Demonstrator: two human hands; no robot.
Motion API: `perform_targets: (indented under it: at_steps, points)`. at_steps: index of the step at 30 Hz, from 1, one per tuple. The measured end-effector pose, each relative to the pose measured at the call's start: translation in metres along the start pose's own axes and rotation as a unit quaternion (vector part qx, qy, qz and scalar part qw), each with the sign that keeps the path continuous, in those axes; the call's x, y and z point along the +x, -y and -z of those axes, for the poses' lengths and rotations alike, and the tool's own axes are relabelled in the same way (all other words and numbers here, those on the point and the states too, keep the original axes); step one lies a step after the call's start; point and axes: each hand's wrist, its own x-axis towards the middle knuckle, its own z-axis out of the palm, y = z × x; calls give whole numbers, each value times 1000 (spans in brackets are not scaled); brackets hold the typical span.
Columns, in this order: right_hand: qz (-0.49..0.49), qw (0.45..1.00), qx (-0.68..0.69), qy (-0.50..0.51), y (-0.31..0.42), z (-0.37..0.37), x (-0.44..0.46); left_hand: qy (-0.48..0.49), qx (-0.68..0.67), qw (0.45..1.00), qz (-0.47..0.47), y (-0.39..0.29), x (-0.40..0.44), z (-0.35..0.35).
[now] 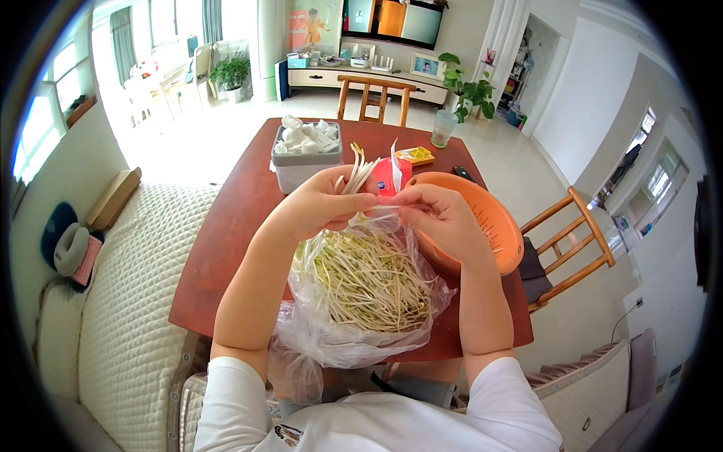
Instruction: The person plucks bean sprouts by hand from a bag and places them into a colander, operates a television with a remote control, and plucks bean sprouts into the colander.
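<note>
My left hand (327,200) is closed round a small bunch of pale bean sprouts (360,172), whose ends stick up above the fingers. One thin sprout (382,207) stretches between it and my right hand (437,213), where thumb and fingers pinch its other end. Both hands are raised above a clear plastic bag (339,343), open and filled with a heap of long sprouts (369,279) at the table's near edge. Just right of the bag, partly behind my right forearm, stands an orange colander (493,215).
On the red table (226,248) are a grey bin (305,160) with white tissues, a red packet (388,177), a yellow box (416,155), a glass (444,128) and a dark remote (462,173). Wooden chairs stand behind and right; a quilted sofa (135,301) is left.
</note>
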Motion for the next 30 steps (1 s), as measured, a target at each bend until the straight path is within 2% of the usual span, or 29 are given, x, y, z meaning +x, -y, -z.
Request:
perform_targets:
  at_steps: [11, 16, 20, 24, 28, 30]
  points:
    - [17, 998, 57, -2, -2, 13, 0, -3, -11, 1000, -10, 0, 0, 4]
    - [8, 998, 47, 37, 1, 16, -3, 21, 22, 999, 31, -1, -2, 2]
    - [8, 999, -9, 40, 9, 5, -7, 38, 101, 994, 37, 6, 2, -2]
    - [50, 991, -125, 17, 11, -2, -9, 64, 87, 993, 40, 5, 3, -14]
    - [86, 974, -208, -22, 19, -4, -11, 38, 97, 994, 33, 7, 4, -14]
    - [89, 975, -201, -29, 18, -6, -11, 50, 84, 995, 26, 7, 4, -14]
